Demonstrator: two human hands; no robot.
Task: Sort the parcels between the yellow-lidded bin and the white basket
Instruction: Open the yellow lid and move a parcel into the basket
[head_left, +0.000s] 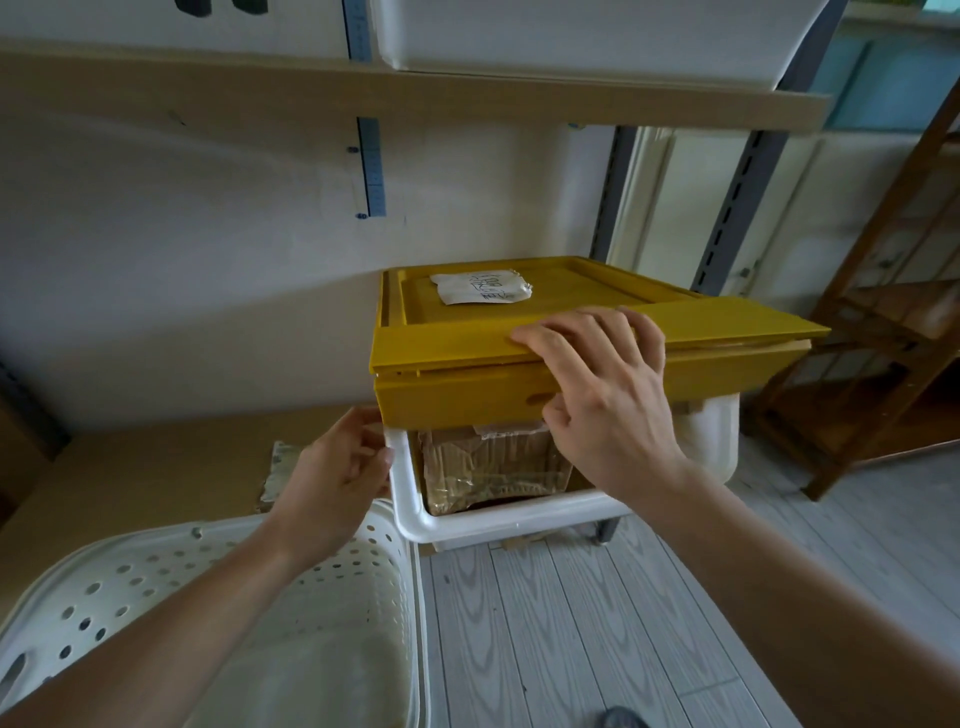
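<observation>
Yellow lid (467, 358) gripped by right hand (597, 384); left hand (337, 467) holds bin (410, 499).

Bin (519, 514) on the floor, basket (218, 597) just to its left

A lid (467, 343) lies on top of the bin with a paper label (480, 287) on it; a parcel (493, 467) sits inside the bin. A flat packet (283, 467) lies left of the bin, behind the basket. A shelf (363, 88) runs above the bin; a wooden rack (883, 312) stands to the bin's right.
</observation>
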